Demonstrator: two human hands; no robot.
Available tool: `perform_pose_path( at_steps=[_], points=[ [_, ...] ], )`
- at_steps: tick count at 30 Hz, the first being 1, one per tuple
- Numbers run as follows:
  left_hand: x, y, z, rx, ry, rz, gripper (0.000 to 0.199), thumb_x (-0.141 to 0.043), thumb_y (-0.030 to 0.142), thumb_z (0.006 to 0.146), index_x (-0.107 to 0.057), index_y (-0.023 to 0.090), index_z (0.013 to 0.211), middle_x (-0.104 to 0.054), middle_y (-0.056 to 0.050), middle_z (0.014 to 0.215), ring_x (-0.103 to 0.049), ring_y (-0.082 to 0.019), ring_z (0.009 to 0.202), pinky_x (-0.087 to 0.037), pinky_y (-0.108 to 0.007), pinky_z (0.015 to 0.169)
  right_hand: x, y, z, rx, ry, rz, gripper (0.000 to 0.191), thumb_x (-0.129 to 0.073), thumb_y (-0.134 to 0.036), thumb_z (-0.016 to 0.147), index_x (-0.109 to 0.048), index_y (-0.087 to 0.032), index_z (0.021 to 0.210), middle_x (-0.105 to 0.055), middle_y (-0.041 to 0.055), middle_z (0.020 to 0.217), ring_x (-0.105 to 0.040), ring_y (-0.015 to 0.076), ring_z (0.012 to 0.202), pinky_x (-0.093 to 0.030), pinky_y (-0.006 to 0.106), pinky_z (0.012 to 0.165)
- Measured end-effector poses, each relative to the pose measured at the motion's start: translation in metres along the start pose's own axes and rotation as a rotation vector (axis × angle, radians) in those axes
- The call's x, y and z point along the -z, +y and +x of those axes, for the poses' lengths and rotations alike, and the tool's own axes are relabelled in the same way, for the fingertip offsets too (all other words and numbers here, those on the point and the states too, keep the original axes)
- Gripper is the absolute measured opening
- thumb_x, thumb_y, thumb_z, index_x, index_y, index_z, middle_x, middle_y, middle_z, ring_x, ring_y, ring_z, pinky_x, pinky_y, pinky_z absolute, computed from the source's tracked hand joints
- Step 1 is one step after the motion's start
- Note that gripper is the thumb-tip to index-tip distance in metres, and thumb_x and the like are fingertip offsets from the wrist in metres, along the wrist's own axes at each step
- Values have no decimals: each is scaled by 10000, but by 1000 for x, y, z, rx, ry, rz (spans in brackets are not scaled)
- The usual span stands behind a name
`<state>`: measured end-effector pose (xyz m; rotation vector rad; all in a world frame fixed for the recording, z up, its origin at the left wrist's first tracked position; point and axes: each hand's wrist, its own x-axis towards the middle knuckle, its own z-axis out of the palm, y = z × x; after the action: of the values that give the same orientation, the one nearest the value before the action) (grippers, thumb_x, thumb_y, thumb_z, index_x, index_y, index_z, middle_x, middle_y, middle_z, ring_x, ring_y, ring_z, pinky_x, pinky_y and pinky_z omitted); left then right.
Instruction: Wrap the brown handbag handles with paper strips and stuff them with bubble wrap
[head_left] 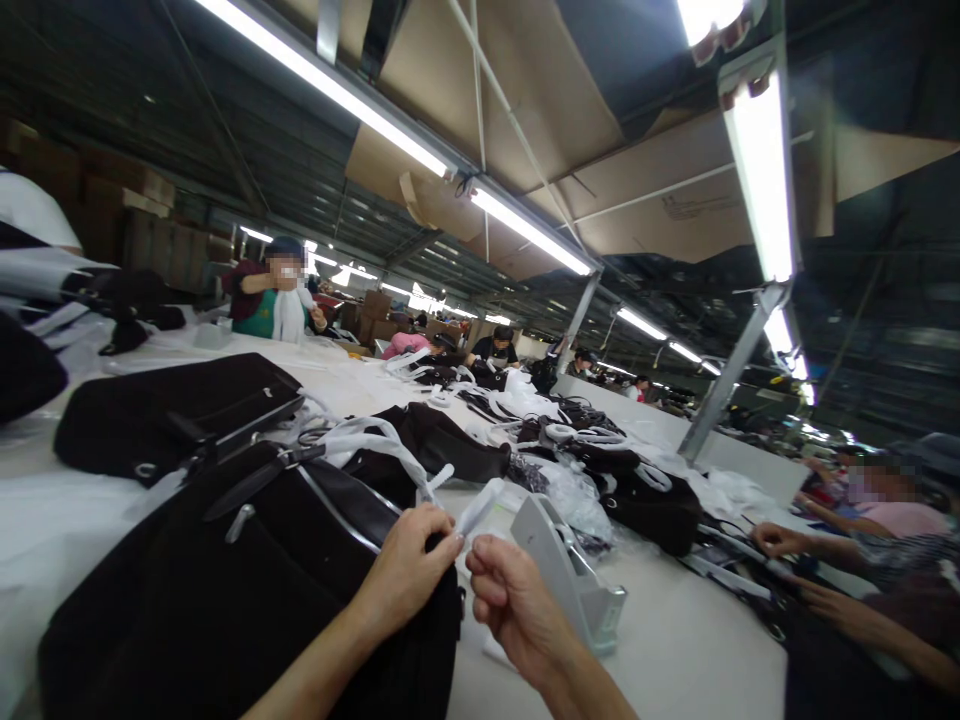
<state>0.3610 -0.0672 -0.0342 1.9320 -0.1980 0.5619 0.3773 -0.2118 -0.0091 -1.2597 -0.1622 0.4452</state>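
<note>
A large black bag (247, 590) lies at the lower left, with a zip and straps near its top. My left hand (409, 565) is closed at the bag's upper right edge, thumb and fingers pressed together on a small part that I cannot make out. Just to its right, my right hand (506, 595) is curled closed; a bit of thin white material (480, 505) rises between and behind the two hands. White wrapped handles (382, 440) run above the bag. Beside my right hand stands a grey tape dispenser (559, 565) on the white table.
Another black bag (176, 415) lies behind at the left. More black bags (652, 505) and clear plastic (577, 495) cover the table (675, 630) further back. At the right, a person's hands (832, 600) work on dark straps. Other people stand behind the table.
</note>
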Motion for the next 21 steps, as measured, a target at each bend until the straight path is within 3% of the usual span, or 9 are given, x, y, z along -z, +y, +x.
perform_pose_path(
  at_steps=[6, 9, 11, 13, 14, 16, 18, 21],
  points=[
    [0, -2, 1, 31, -12, -38, 207, -502, 359, 783, -531, 207, 647, -644, -43, 866, -573, -231, 883, -407, -334, 836, 6, 4, -3, 29, -12, -41, 466, -874, -488, 513, -587, -164, 686, -502, -75, 595, -346, 32, 442, -453, 204, 428],
    [1, -3, 2, 75, -15, -68, 200, -508, 347, 770, -515, 207, 626, -640, -35, 844, -578, -229, 876, -422, -323, 804, 6, 16, -1, 111, -8, -192, 477, -859, -541, 570, -640, -162, 760, -504, -65, 523, -442, 75, 440, -480, 231, 444],
    [1, -3, 3, 109, -9, -87, 183, -516, 324, 753, -509, 206, 614, -643, -34, 840, -585, -232, 880, -436, -320, 791, 8, 24, 0, 291, 63, -416, 389, -783, -524, 699, -659, -177, 823, -503, -59, 482, -473, 107, 406, -461, 244, 421],
    [1, -4, 4, 130, -6, -103, 172, -526, 306, 739, -508, 204, 602, -654, -34, 848, -591, -232, 889, -446, -319, 801, 10, 29, 0, 574, 121, -679, 224, -687, -418, 824, -686, -202, 886, -618, 0, 586, -556, 147, 460, -489, 276, 476],
    [0, -4, 4, 134, -7, -110, 171, -530, 304, 734, -508, 204, 596, -659, -33, 850, -592, -231, 891, -449, -318, 807, 12, 30, -1, 725, 113, -794, 157, -634, -347, 870, -703, -216, 922, -679, 39, 688, -621, 176, 548, -519, 295, 548],
    [0, -5, 5, 131, -14, -119, 176, -530, 309, 730, -504, 207, 589, -658, -30, 835, -590, -228, 882, -448, -314, 806, 16, 30, 0, 973, 51, -960, 209, -539, -221, 922, -726, -241, 1013, -733, 93, 902, -697, 221, 786, -548, 318, 727],
    [-1, -6, 5, 126, -21, -126, 185, -522, 325, 727, -498, 209, 585, -648, -29, 816, -585, -226, 863, -442, -313, 794, 18, 28, 1, 1109, 9, -1056, 290, -483, -152, 945, -727, -245, 1072, -739, 108, 956, -705, 229, 899, -545, 306, 793],
    [-1, -7, 6, 129, -25, -132, 198, -511, 346, 715, -490, 208, 575, -635, -31, 805, -581, -227, 839, -428, -322, 784, 20, 24, 7, 1266, 20, -1194, 281, -479, -105, 957, -713, -208, 1075, -739, 97, 875, -715, 197, 815, -547, 249, 719]
  ],
)
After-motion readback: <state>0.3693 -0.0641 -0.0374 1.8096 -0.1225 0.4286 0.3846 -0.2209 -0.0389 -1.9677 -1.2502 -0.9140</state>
